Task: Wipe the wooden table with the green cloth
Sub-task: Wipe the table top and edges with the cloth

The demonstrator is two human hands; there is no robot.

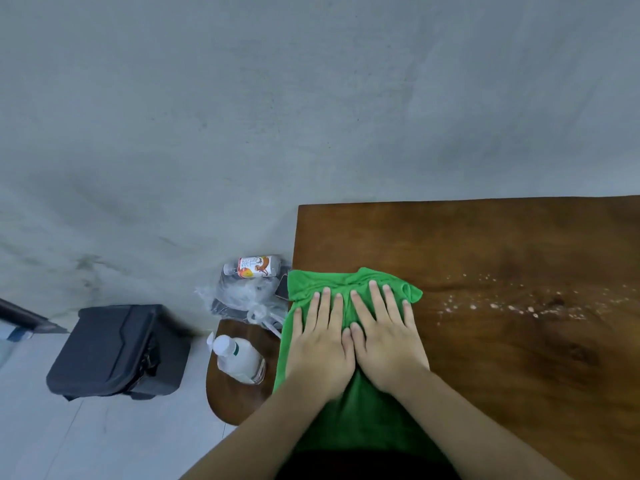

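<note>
Both the left hand [320, 344] and right hand [382, 341] lie flat, fingers spread, pressing the green cloth [349, 289] onto the wooden desk [485, 244] at its 9 o'clock edge, gripping nothing. White specks [519, 306] are scattered at 3 o'clock of the cloth, unwiped. Judged early: most of the surface looks left to do.
</note>
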